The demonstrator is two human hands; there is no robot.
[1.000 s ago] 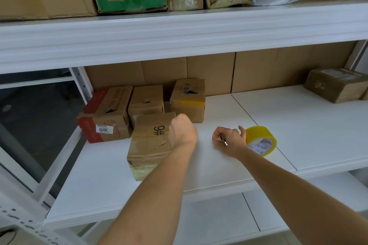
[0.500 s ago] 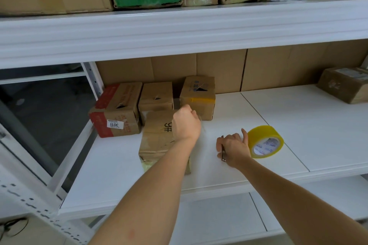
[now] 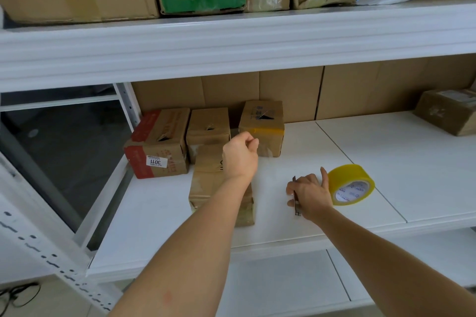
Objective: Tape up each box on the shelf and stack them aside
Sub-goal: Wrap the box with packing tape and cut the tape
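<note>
While the left hand (image 3: 240,157) pinches a clear tape strip above the near box (image 3: 208,183), three boxes (image 3: 208,126) stand behind it; the right hand (image 3: 309,195) grips one small blade (image 3: 296,203), one tape roll (image 3: 351,184) touching its thumb.

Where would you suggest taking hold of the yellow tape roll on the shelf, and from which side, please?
Probably by its rim, from above. The tape roll stands on edge, leaning slightly, with its open core facing the front, so a thumb can hook into the core while fingers wrap over the yellow band. The right hand already rests beside it on its left but holds a small blade.
</note>
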